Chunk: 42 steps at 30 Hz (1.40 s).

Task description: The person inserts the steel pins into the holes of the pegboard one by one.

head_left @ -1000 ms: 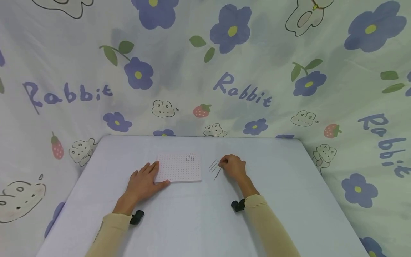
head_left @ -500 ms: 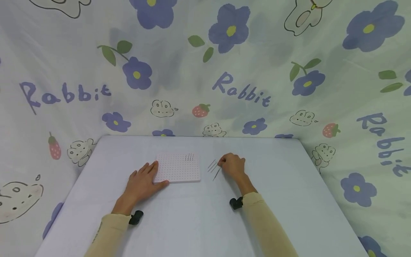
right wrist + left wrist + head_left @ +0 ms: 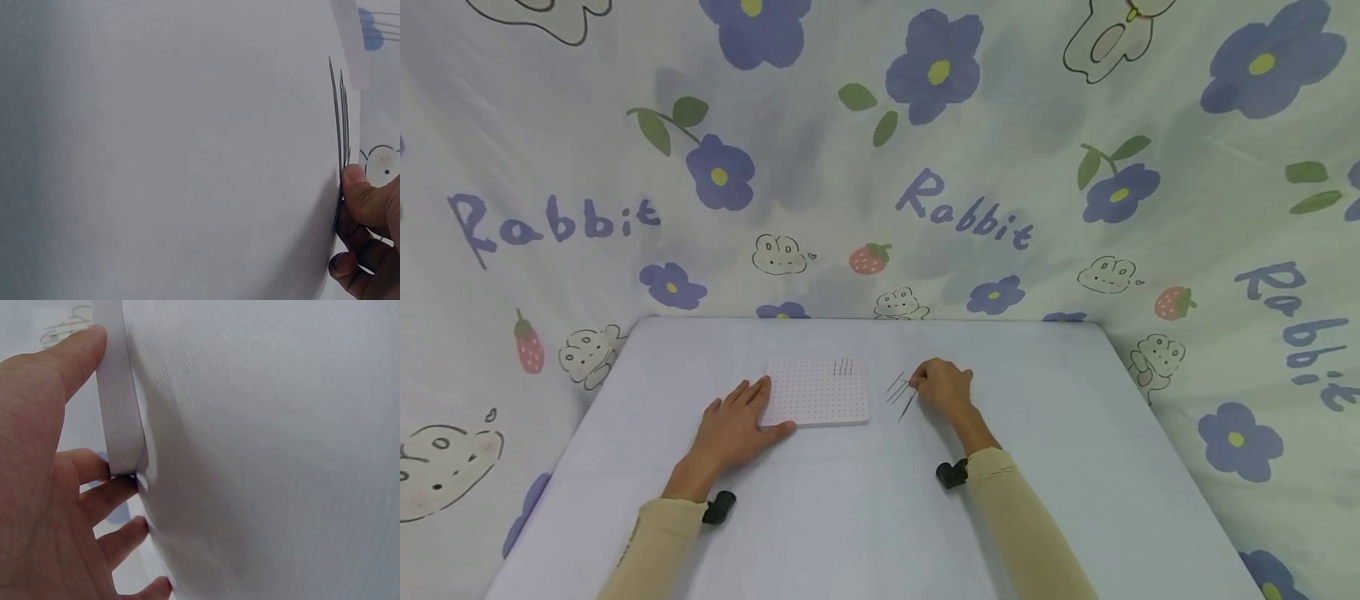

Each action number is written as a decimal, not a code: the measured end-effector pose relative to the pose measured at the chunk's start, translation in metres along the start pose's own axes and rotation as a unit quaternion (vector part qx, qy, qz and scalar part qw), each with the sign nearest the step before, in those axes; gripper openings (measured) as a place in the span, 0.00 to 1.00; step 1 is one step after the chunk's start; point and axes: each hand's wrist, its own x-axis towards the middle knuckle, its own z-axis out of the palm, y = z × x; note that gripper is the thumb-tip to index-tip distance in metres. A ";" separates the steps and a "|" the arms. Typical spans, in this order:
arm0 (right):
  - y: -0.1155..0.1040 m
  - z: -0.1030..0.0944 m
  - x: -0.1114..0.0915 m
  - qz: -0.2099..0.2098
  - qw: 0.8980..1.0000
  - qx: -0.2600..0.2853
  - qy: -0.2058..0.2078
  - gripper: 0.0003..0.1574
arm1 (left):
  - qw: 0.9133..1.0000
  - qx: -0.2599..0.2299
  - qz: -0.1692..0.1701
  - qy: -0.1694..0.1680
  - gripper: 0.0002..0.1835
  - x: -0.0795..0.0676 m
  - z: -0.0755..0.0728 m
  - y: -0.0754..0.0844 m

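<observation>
The loose dark needles point(image 3: 337, 119), thin and pointed, lie slantwise on the table at 3 o'clock of the board, near its edge but apart from it (the board being the dial's centre, with 12 o'clock at the far side in the head view). The right hand point(image 3: 945, 389) is at 3 o'clock too, just past them. Its thumb and forefinger are bent together, pinching one needle near its end, and in the right wrist view these fingertips stand in the way of the needles' ends. The other fingers of that hand are curled and partly hidden, so their exact lie is unclear.

The board point(image 3: 816, 396) is a white slab dotted with rows of small holes. Four standing needles point(image 3: 841, 367) rise from it toward 1 o'clock, side by side in a row. The left hand point(image 3: 730, 429) lies at 8 o'clock, fingers spread, thumb against the board's near edge and forefinger against its left edge; it blocks the view of the corner between.

Under everything is a white table point(image 3: 850, 517). Black devices point(image 3: 720, 507) sit at both wrists, beside beige sleeves point(image 3: 1030, 525) that enter from about 7 and 5 o'clock. Beyond the table, toward 12, hangs a pale cloth point(image 3: 820, 158) printed with purple flowers, strawberries, rabbits and the word "Rabbit".
</observation>
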 end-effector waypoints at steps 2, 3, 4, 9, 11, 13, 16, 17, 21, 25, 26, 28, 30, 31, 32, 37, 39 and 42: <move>0.001 0.000 0.001 0.001 1.000 0.002 -0.003 0.10 | 1.000 0.000 0.000 0.001 0.53 0.000 0.000 0.000; 0.002 0.000 0.001 0.001 1.000 0.004 -0.004 0.10 | 1.000 0.000 0.000 0.001 0.53 0.000 0.000 0.000; 0.002 0.000 0.001 0.001 1.000 0.007 -0.005 0.10 | 1.000 -0.001 0.001 0.002 0.53 0.000 0.001 0.000; 0.003 0.000 0.002 0.004 1.000 0.019 -0.015 0.11 | 1.000 0.000 -0.001 0.002 0.53 -0.001 0.001 -0.001; 0.004 0.000 0.003 0.005 1.000 0.023 -0.021 0.11 | 1.000 0.000 -0.002 0.002 0.53 -0.001 0.001 -0.001; 0.004 -0.001 0.003 0.006 0.999 0.025 -0.029 0.11 | 1.000 -0.001 -0.002 0.002 0.53 -0.001 0.001 -0.001; 0.002 -0.004 0.003 0.007 0.999 0.027 -0.042 0.10 | 1.000 -0.003 -0.003 0.002 0.53 -0.001 0.000 -0.001; 0.002 -0.005 0.003 0.007 0.998 0.029 -0.046 0.10 | 1.000 -0.003 -0.003 0.002 0.53 -0.001 0.000 -0.001; 0.000 -0.008 0.003 0.004 0.998 0.036 -0.053 0.10 | 1.000 -0.001 -0.005 0.002 0.54 -0.002 0.000 -0.002; -0.003 -0.008 0.003 -0.015 0.998 0.049 -0.042 0.10 | 1.000 0.001 -0.005 0.001 0.54 -0.001 0.000 -0.002; -0.005 -0.007 0.004 -0.023 0.998 0.054 -0.036 0.10 | 1.000 0.002 -0.004 0.001 0.54 -0.001 0.000 -0.002; -0.009 -0.006 0.005 -0.038 0.997 0.065 -0.021 0.11 | 1.000 0.002 -0.003 0.002 0.53 -0.001 0.000 -0.002; -0.015 -0.006 0.006 -0.053 0.995 0.079 -0.005 0.11 | 1.000 0.001 -0.003 0.002 0.53 -0.001 0.000 -0.001; -0.018 -0.006 0.007 -0.060 0.994 0.086 0.002 0.11 | 1.000 0.001 -0.003 0.002 0.53 -0.002 0.000 -0.001; -0.021 -0.006 0.007 -0.066 0.994 0.092 0.008 0.11 | 1.000 0.000 -0.003 0.002 0.53 -0.002 0.000 -0.001; -0.036 -0.008 0.007 -0.093 0.988 0.121 0.035 0.08 | 1.000 -0.003 -0.003 0.003 0.53 -0.001 0.001 -0.001; -0.043 -0.007 0.006 -0.107 0.985 0.130 0.038 0.08 | 1.000 -0.004 -0.003 0.004 0.53 -0.001 0.001 -0.001; -0.051 -0.006 0.002 -0.131 0.981 0.140 0.030 0.07 | 1.000 -0.005 -0.003 0.004 0.53 -0.001 0.000 0.000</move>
